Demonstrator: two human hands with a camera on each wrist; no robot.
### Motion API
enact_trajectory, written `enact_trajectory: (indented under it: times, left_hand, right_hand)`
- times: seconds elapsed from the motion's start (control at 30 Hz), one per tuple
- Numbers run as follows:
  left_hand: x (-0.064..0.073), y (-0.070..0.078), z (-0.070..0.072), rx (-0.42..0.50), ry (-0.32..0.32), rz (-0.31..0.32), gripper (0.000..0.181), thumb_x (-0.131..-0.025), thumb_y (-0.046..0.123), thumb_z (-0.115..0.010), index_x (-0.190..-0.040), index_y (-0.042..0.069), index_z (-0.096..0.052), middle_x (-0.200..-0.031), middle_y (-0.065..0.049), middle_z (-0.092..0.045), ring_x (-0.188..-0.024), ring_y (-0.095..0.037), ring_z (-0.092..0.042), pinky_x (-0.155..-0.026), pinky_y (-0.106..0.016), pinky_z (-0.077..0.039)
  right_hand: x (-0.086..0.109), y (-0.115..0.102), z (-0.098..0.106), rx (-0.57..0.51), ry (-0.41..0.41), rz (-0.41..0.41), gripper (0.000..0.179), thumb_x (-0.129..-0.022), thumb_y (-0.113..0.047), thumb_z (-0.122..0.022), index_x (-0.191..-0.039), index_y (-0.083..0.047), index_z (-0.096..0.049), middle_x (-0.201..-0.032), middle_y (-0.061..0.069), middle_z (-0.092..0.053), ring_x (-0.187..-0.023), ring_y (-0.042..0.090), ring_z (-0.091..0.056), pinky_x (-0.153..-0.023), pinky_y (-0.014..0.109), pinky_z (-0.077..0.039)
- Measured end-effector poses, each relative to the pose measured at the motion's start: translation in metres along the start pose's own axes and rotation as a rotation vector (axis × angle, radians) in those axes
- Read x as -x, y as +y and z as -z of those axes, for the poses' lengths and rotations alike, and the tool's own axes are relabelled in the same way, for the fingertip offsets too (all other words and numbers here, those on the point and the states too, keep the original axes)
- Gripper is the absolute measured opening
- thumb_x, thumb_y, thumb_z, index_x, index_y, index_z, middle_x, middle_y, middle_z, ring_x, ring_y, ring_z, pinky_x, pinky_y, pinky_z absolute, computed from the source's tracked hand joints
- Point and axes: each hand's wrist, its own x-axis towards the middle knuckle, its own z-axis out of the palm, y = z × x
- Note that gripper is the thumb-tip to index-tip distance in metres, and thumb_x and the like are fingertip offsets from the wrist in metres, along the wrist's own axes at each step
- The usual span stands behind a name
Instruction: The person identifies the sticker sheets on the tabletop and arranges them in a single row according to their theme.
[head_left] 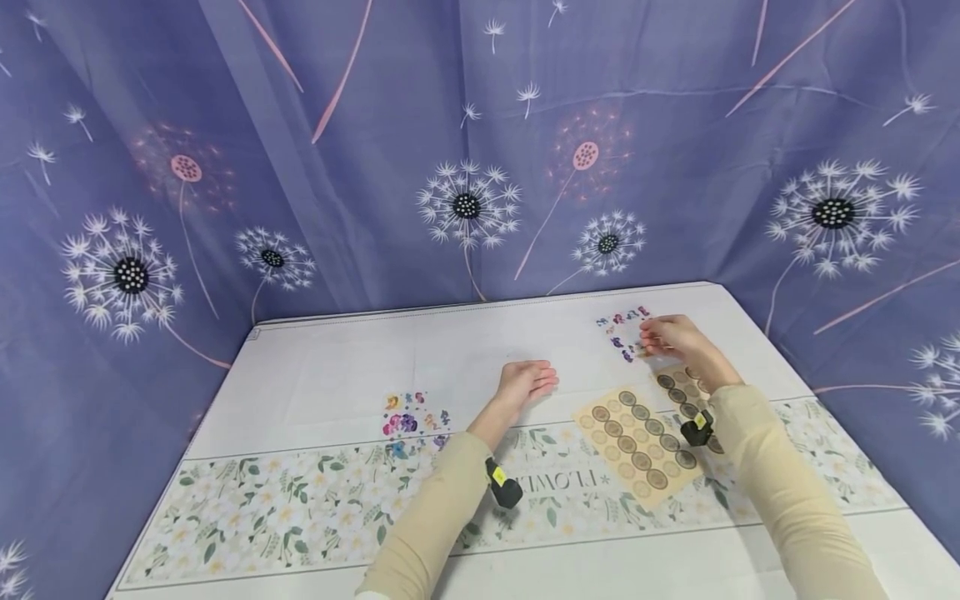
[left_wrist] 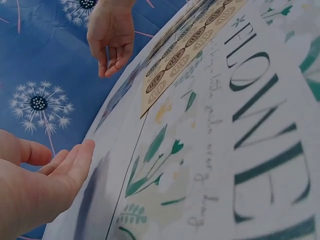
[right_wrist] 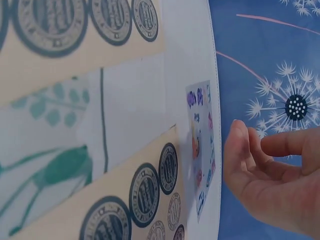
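My left hand (head_left: 525, 382) is held above the middle of the table, its fingers loosely bent and nothing in them. In the left wrist view the same hand (left_wrist: 45, 185) shows its relaxed fingers. Farther right, my right hand (head_left: 681, 340) hovers at the edge of a clear sheet of small flower stickers (head_left: 617, 342). In the right wrist view that hand (right_wrist: 275, 175) has softly curved fingers and no object between them; the sticker sheet (right_wrist: 200, 150) lies beyond. Two tan sheets of round seal stickers, one nearer the middle (head_left: 637, 442) and one under the right forearm (head_left: 677, 392), lie close by.
Another clear sheet with colourful flower stickers (head_left: 401, 423) lies left of my left forearm. The white table (head_left: 315, 367) has a printed floral band (head_left: 277, 517) with lettering. A purple dandelion curtain (head_left: 375, 167) surrounds the back and sides.
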Motion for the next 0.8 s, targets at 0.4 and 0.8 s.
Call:
enact_trajectory:
  times: [0.4,0.8]
  left_hand:
    - [-0.005,-0.002,-0.019,0.025,-0.042,0.041,0.037,-0.101,0.008,-0.045,-0.132,-0.011,-0.048,-0.127,-0.028,-0.059,-0.116,-0.035,-0.062,-0.098,-0.03,-0.055]
    - [-0.006,-0.003,-0.035,0.008,-0.037,0.066,0.035,-0.101,0.007,-0.045,-0.132,-0.009,-0.049,-0.126,-0.026,-0.061,-0.115,-0.032,-0.063,-0.098,-0.026,-0.055]
  right_hand:
    - [-0.003,0.002,0.012,0.03,0.018,-0.019,0.044,-0.102,-0.01,-0.036,-0.136,0.018,-0.033,-0.078,-0.009,-0.062,-0.07,-0.001,-0.061,-0.07,0.016,-0.058]
    - [-0.006,0.008,0.017,0.024,0.259,-0.027,0.044,-0.1,-0.005,-0.033,-0.137,0.016,-0.038,-0.078,-0.011,-0.058,-0.069,-0.004,-0.06,-0.067,0.015,-0.055]
